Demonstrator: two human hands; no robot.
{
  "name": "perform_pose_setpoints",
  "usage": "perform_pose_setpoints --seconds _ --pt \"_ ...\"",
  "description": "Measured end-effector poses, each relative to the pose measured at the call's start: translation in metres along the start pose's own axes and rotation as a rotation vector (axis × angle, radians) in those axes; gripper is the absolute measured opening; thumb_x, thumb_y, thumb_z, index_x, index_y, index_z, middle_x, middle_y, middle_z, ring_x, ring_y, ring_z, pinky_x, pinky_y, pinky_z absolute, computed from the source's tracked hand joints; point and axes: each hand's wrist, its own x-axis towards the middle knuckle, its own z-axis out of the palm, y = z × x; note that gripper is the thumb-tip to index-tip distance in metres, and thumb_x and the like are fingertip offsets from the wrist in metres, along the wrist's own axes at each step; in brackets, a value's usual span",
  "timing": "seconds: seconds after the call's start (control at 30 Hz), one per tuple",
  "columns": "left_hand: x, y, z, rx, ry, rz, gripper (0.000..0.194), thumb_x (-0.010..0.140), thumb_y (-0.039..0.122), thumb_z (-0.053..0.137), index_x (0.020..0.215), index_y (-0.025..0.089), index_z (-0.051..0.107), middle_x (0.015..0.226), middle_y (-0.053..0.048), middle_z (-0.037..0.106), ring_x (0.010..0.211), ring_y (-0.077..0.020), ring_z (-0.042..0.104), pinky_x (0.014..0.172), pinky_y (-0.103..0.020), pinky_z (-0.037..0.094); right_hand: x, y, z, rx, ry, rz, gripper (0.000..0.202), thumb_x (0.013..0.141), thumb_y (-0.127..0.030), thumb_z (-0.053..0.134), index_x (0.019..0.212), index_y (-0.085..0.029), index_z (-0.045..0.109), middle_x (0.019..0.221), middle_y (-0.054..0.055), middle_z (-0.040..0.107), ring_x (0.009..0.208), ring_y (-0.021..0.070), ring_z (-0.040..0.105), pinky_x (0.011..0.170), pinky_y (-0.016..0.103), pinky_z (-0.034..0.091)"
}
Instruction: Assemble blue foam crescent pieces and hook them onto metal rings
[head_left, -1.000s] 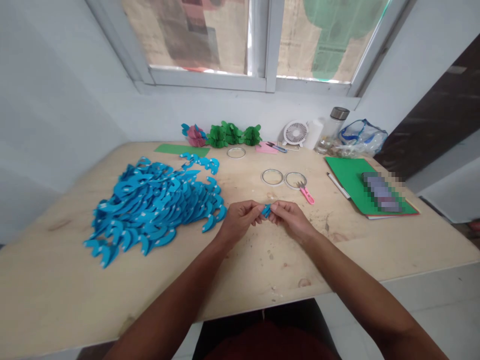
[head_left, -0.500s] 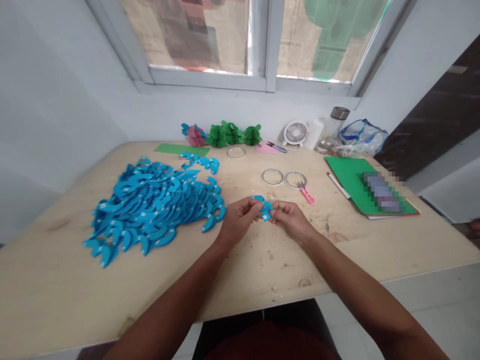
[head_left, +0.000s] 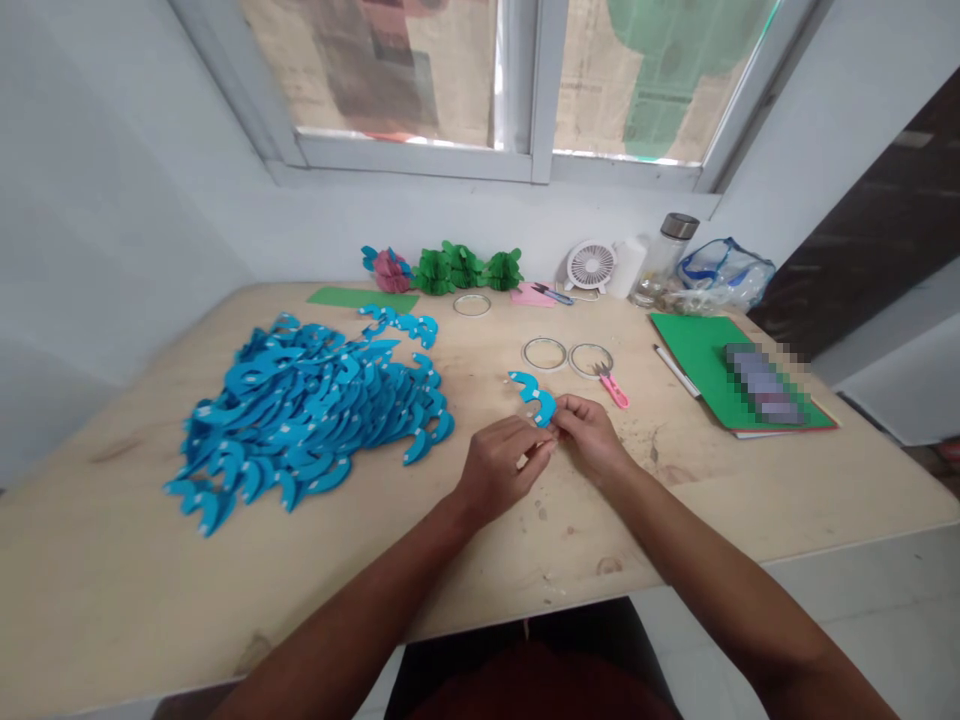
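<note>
A curved blue paper cutout with small white patches is held up over the table, its wavy tip pointing up and left. My right hand pinches its lower right end between thumb and fingers. Just below the cutout, my left hand has thumb and fingertips drawn together beside the right fingertips; whatever they pinch is too small to make out. To the left lies a big heap of similar blue paper cutouts, many bearing white patches.
Two tape rings and pink-handled thread snips lie beyond my hands. A green folder and a pen are at right. Green paper ornaments, a small fan and a bottle line the wall.
My left hand has let go of the cutout's left part and moved right and down to the right fingertips. The cutout now shows more fully, held by my right hand.
</note>
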Motion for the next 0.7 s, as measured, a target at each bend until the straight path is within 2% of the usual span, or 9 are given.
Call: perform_pose_setpoints --seconds 0.17,0.33,0.7 --pt "0.0006 -0.006 -0.0009 0.036 0.03 -0.091 0.012 0.081 0.019 0.053 0.083 0.017 0.065 0.072 -0.004 0.069 0.065 -0.0141 0.062 0.062 -0.026 0.048 0.0002 0.0006 0.0003 -0.069 -0.008 -0.039 0.014 0.066 -0.023 0.059 0.055 -0.017 0.053 0.05 -0.003 0.052 0.046 0.008 0.04 0.048 0.023 0.027" --pt "-0.0003 -0.007 -0.0013 0.012 0.029 -0.176 0.014 0.082 0.021 0.052 0.082 0.016 0.065 0.072 -0.004 0.069 0.061 -0.0121 0.06 0.058 -0.023 0.046 0.002 0.0046 -0.0009 -0.114 -0.003 -0.078 0.016 0.068 -0.025 0.059 0.056 -0.017 0.051 0.05 -0.003 0.05 0.046 0.0081 0.039 0.048 0.022 0.027" --pt "0.0004 -0.0041 -0.0016 -0.001 0.041 -0.249 0.011 0.079 0.022 0.055 0.076 0.017 0.064 0.069 -0.001 0.067 0.056 -0.0097 0.056 0.057 -0.021 0.045 -0.0008 0.0021 -0.0021 -0.273 -0.034 -0.168 0.022 0.07 -0.029 0.058 0.056 -0.018 0.045 0.05 -0.006 0.041 0.047 0.0079 0.033 0.047 0.023 0.023"
